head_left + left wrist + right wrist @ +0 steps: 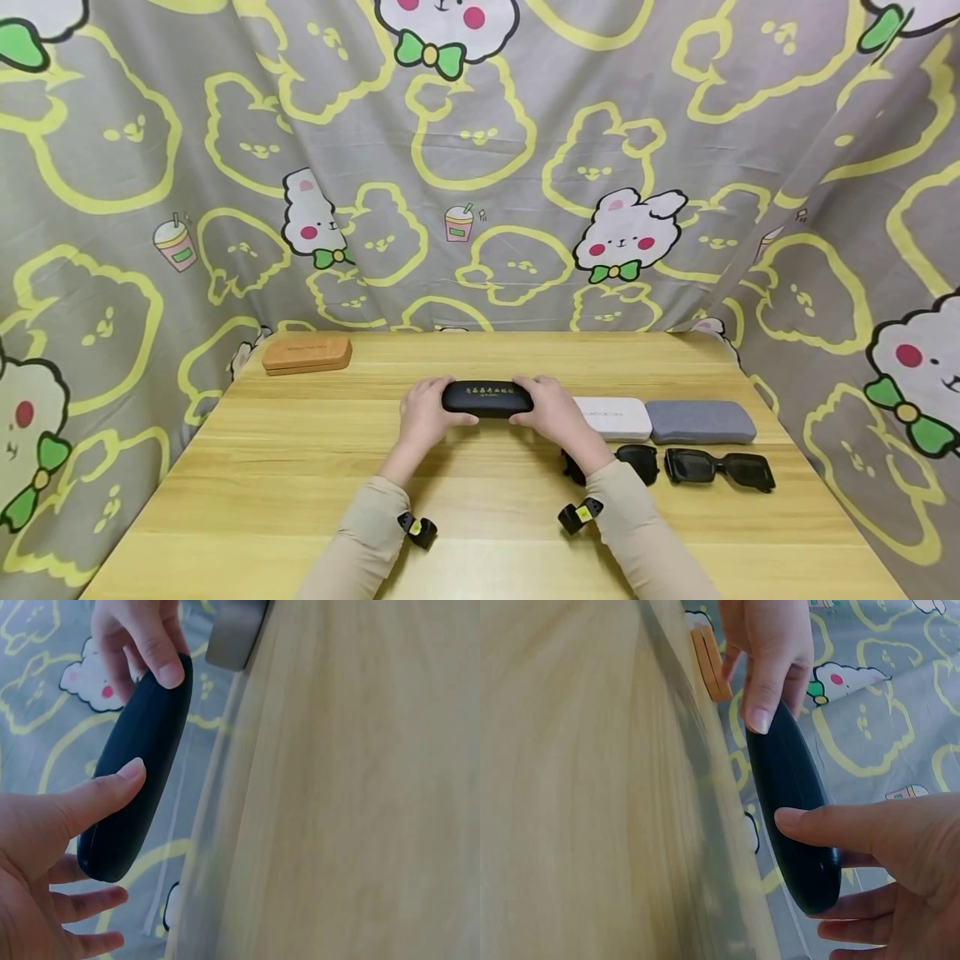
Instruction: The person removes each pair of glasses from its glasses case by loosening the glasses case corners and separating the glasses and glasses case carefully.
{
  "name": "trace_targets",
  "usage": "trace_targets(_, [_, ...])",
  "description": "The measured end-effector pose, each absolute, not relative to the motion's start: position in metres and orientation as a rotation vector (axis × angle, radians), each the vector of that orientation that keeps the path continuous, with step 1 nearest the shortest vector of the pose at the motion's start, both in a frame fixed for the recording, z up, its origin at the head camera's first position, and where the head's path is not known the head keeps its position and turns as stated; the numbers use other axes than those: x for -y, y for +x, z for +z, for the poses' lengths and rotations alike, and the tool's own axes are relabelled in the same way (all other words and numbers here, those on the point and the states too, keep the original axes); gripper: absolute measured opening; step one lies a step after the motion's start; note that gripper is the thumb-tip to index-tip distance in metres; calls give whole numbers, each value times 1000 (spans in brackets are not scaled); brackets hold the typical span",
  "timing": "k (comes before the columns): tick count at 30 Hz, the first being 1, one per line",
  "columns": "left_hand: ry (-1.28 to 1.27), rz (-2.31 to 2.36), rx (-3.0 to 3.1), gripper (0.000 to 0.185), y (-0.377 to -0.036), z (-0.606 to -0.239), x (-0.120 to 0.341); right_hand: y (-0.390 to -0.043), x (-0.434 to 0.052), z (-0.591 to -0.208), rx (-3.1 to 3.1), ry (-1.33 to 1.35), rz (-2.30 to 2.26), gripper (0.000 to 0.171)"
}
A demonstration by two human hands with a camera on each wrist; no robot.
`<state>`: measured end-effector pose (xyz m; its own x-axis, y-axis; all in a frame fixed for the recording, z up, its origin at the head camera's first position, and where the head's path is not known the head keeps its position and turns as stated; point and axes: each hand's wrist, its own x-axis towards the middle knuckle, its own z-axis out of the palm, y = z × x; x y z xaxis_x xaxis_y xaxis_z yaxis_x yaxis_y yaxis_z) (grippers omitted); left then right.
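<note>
A black glasses case (pixel 487 400) with gold lettering is held level above the table between both hands. My left hand (pixel 433 414) grips its left end, with the thumb on the near side, as the left wrist view of the case (pixel 139 765) shows. On the other end my right hand (pixel 551 408) has its thumb on the near side and fingers behind, seen around the case (pixel 791 802) in the right wrist view. The case appears closed. Just right of the right hand lies a white glasses case (pixel 615 419), partly hidden by that hand.
A grey-blue glasses case (pixel 702 422) lies beside the white one. In front are black sunglasses (pixel 718 469) and another dark pair (pixel 637 463), partly behind the right forearm. An orange-brown case (pixel 307 354) sits at the table's back left. A patterned curtain (pixel 480 167) hangs behind the table.
</note>
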<state>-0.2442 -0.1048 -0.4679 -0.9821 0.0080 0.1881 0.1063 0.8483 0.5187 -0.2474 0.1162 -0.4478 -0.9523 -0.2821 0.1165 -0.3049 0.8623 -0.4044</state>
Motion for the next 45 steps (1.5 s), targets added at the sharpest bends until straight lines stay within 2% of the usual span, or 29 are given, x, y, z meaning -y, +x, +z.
trace_targets(6, [-51, -790, 2899, 86, -242, -468, 98, -252, -121, -450, 3046, 485, 590, 74])
trace_targets(45, [42, -862, 3022, 85, -238, -481, 82, -252, -124, -457, 3157, 487, 555, 66])
